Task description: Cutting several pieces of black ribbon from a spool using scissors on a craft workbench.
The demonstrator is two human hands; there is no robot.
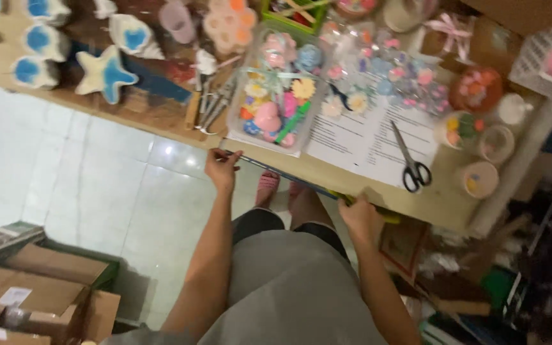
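Note:
I stand at the edge of a wooden table (327, 176) and hold a long thin dark strip (282, 174) along that edge. My left hand (222, 167) pinches its left end. My right hand (359, 217) grips its right end, where something yellow-green (388, 218) shows. The strip runs slantwise from upper left to lower right, just in front of a clear tray (276, 96) full of colourful small figures. Whether the strip is a ruler or a blade is too blurred to tell.
Black-handled scissors (410, 163) lie on a printed sheet (365, 137). Blue-and-white star and shell shapes (107, 73), hand tools (215, 102) and small round pots (480, 179) crowd the table. Cardboard boxes (39, 294) sit on the tiled floor at the left; clutter fills the right.

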